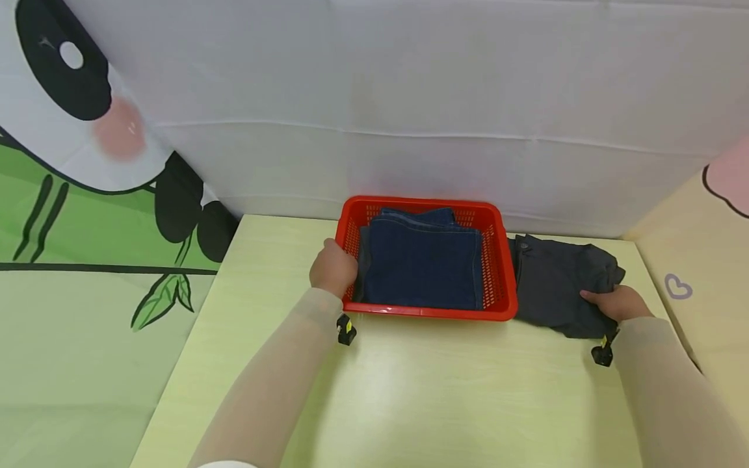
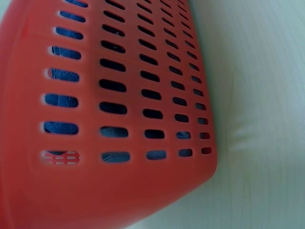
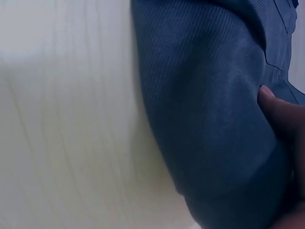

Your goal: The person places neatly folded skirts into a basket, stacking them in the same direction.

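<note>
A red plastic basket (image 1: pixel 424 312) with slotted walls stands at the back of the table, folded blue jeans (image 1: pixel 421 263) inside it. My left hand (image 1: pixel 333 268) grips the basket's left rim, its fingers curled over the edge. In the left wrist view the basket's wall (image 2: pixel 157 181) fills most of the picture, with denim showing through the slots. Right of the basket lies a folded pair of dark grey trousers (image 1: pixel 550 286). My right hand (image 1: pixel 620 303) grips their right side, thumb on top and the other fingers hidden beneath. The right wrist view shows the thumb pressing the grey cloth (image 3: pixel 209 109).
The pale wooden table (image 1: pixel 421 390) meets a white backdrop (image 1: pixel 421 169) right behind the basket. A yellowish side panel (image 1: pixel 690 312) with a heart drawn on it borders the table's right edge. A green cartoon-printed sheet (image 1: pixel 88 364) hangs at the left.
</note>
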`<state>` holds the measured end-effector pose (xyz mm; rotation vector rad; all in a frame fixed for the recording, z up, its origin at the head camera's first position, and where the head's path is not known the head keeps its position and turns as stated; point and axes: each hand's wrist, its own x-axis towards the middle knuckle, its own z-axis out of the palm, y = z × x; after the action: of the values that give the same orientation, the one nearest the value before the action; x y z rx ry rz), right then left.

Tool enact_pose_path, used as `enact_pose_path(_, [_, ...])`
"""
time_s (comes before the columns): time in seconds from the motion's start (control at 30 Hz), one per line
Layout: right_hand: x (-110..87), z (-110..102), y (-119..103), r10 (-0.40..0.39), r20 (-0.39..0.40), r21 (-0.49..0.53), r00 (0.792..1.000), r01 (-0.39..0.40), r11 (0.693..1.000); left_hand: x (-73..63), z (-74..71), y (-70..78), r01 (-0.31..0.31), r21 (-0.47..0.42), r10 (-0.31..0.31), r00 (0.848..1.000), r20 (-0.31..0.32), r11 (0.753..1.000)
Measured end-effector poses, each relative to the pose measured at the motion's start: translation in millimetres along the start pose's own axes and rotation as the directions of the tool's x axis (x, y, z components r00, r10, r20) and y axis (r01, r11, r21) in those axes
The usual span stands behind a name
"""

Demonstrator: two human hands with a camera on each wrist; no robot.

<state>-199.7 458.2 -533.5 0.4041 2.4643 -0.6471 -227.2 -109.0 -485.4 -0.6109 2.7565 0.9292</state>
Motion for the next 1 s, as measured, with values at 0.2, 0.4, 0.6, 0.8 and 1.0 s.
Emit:
enact_pose_path(0.2, [-1.7,2.1,-0.9,-0.053,-0.030,-0.039,0.998,0.052,0.998,0.6,0.1,-0.7,0.002,0.008,-0.002,1.000,0.000,1.000])
enact_pose_path(0.4, [-8.9,6.5,5.1,-0.110,-0.035,-0.054,0.993,0.108,0.993,2.6,2.3,-0.5,-0.002,0.019,0.002,1.000,-0.008,1.000])
enact_pose_path(0.6, [-17.5,14.4,16.9,-0.131,-0.045,-0.024,0.990,0.130,0.991,3.9,2.7,-0.4,0.003,0.023,-0.002,1.000,-0.016,1.000])
enact_pose_path(0.8, [-29.8,21.7,28.9,-0.127,-0.023,0.011,0.992,0.127,0.992,3.4,2.1,-1.5,0.006,0.022,-0.006,1.000,-0.021,1.000])
enact_pose_path(1.0, [-43.1,26.7,43.1,-0.164,-0.014,0.050,0.986,0.165,0.985,2.6,1.9,-1.4,0.002,0.017,-0.001,1.000,-0.019,1.000])
